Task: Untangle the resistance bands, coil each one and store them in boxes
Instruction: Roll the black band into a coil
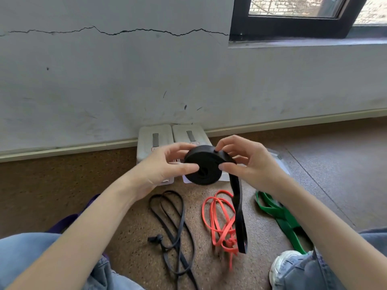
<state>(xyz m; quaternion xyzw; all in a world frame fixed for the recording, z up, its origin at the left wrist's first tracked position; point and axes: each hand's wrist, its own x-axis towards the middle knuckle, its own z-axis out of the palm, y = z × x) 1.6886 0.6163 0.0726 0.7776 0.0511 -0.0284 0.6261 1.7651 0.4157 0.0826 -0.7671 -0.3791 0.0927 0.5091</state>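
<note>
Both hands (167, 164) around black coil (202, 165)

I see my operator's bare forearms (88, 222) without sleeves, faded light-blue jeans (23, 254) on both legs, the right leg's hem frayed just beside a white sneaker (282, 266) with grey panels, laces not clearly visible.

five bands (202, 165), two boxes (154, 136)
</note>
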